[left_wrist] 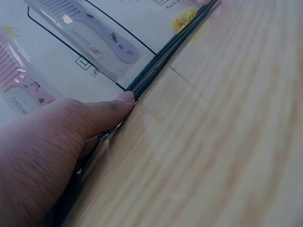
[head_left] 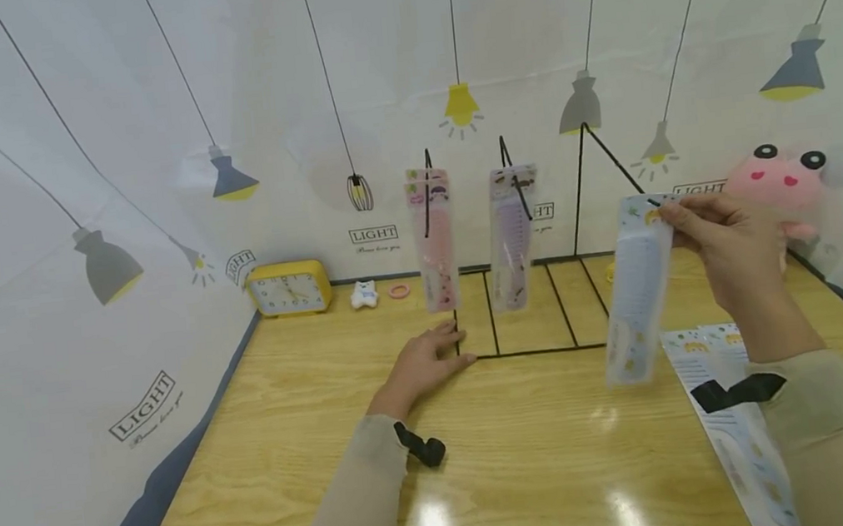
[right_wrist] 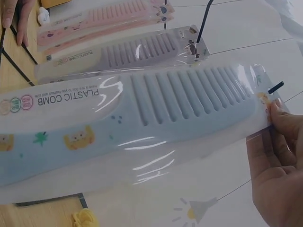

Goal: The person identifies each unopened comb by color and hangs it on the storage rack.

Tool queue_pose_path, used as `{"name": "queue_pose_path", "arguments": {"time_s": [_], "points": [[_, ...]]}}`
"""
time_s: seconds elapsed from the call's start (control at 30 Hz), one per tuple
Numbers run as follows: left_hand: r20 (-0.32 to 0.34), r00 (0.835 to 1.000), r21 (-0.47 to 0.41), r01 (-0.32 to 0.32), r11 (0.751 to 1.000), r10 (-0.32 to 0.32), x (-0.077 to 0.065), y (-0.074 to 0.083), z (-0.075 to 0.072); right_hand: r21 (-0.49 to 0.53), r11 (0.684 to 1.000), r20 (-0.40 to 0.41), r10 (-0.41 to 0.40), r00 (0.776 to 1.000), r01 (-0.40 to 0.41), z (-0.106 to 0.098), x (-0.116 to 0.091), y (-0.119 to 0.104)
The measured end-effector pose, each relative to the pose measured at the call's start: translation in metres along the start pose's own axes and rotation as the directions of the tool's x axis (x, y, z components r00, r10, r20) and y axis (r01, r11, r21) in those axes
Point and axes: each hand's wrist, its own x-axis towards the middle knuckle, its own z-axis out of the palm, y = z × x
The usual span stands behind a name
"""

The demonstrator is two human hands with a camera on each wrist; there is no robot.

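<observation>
My right hand (head_left: 739,239) pinches the top corner of a packaged blue comb (head_left: 637,277). In the right wrist view, a black hook tip (right_wrist: 276,87) pokes through the top of that package. Fingers straight, my left hand (head_left: 423,363) rests at the front left corner of the black wire rack (head_left: 535,352), its thumb (left_wrist: 111,113) touching the base wires. A packaged pink comb (head_left: 437,245) hangs on the rack's left hook, and a packaged purple comb (head_left: 513,242) hangs on the middle one. The blue comb is at the right hook.
More packaged blue combs (head_left: 734,444) lie on the table (head_left: 528,454), partly under my right forearm. Along the back are a yellow clock (head_left: 288,289), a white star-shaped figure (head_left: 364,294), a pink ring (head_left: 399,291) and a pink plush toy (head_left: 776,182). A printed curtain hangs behind.
</observation>
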Motion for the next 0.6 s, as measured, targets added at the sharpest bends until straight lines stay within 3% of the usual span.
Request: {"name": "queue_pose_path", "arguments": {"time_s": [0.17,0.33,0.6], "points": [[-0.006,1.0,0.01,-0.004,1.0,0.004,0.002,0.0,-0.001,0.046,0.999,0.035,-0.008,0.999,0.006,0.002,0.013,0.005],[0.001,1.0,-0.005,-0.003,1.0,0.003,0.001,-0.001,0.0,-0.088,0.996,-0.007,0.032,0.999,-0.032,0.006,0.031,0.008],[-0.004,1.0,-0.016,-0.009,1.0,0.009,0.001,-0.004,0.002,-0.289,0.954,-0.047,0.072,0.996,-0.083,0.013,0.062,0.013]]}}
